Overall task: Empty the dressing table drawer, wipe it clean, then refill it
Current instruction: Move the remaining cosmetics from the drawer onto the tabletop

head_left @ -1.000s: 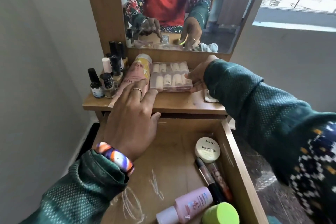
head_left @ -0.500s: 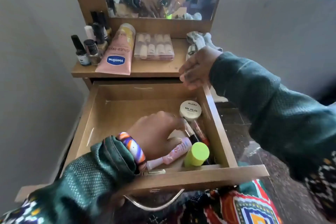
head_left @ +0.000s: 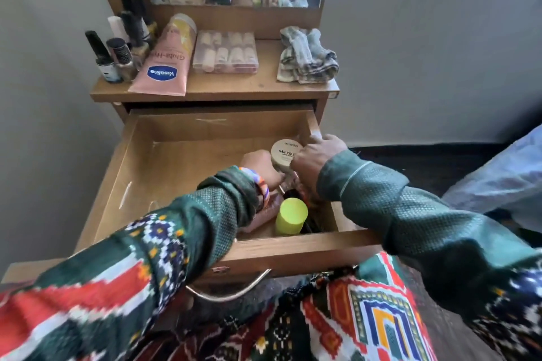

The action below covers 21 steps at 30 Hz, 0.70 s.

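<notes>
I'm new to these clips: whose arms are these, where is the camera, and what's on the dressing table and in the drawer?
There is no machine: a person wears a wide-angle camera on the head, looking down. The left hand and right hand reach into the open drawer, beside a round nail polish remover tub, a lime-green capped bottle and a pink bottle. What each hand grips is hidden. On the tabletop stand nail polish bottles, a Vaseline tube, a box of false nails and a crumpled cloth.

hands' (head_left: 311, 161) fingers hidden, pink bottle (head_left: 264, 214) half covered
</notes>
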Each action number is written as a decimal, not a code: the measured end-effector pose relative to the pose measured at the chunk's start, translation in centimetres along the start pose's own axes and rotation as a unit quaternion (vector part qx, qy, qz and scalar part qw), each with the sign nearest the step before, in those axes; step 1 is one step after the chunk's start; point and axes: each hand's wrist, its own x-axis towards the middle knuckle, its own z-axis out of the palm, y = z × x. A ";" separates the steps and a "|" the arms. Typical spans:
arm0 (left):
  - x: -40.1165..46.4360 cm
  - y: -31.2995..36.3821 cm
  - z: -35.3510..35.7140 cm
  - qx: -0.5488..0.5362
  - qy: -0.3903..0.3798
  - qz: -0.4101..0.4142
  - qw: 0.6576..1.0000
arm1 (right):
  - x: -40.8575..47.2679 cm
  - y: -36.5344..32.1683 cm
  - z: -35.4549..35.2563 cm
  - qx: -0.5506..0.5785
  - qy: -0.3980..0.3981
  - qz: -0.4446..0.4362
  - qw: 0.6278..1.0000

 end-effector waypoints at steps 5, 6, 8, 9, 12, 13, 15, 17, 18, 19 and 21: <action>0.7 0.2 0.9 -0.027 0.024 -0.027 0.999 | 0.7 -0.2 1.1 -0.116 0.000 -0.032 0.993; 0.7 0.2 1.0 -0.032 0.027 -0.027 0.999 | 0.8 -0.4 1.3 -0.124 0.003 -0.033 0.992; 0.7 -0.1 1.2 -0.059 0.036 -0.029 0.997 | 1.1 -0.7 1.8 -0.120 -0.001 -0.029 0.992; 0.7 -0.3 1.2 -0.075 0.041 -0.029 0.996 | 1.2 -0.8 2.0 -0.111 -0.008 -0.024 0.993; 0.9 -0.8 0.9 -0.131 0.070 -0.038 0.988 | 1.5 -0.9 2.3 -0.073 -0.015 -0.014 0.997; 0.9 -0.9 0.8 -0.147 0.073 -0.038 0.986 | 1.5 -0.9 2.3 -0.059 -0.018 -0.012 0.998; 0.9 -1.2 0.6 -0.180 0.069 -0.047 0.980 | 1.6 -0.9 2.3 -0.038 -0.028 -0.015 0.999; 0.9 -1.7 0.4 -0.209 0.056 -0.058 0.975 | 1.6 -0.7 2.1 -0.020 -0.039 -0.018 0.999; 0.9 -2.1 0.2 -0.228 0.049 -0.061 0.971 | 1.5 -0.7 2.0 -0.013 -0.046 -0.017 0.999; 0.8 -2.4 0.0 -0.243 0.043 -0.061 0.967 | 1.5 -0.6 1.9 -0.011 -0.052 -0.012 0.999; 0.6 -3.1 -0.8 -0.262 0.039 -0.055 0.963 | 1.4 -0.6 1.9 -0.019 -0.043 -0.005 0.999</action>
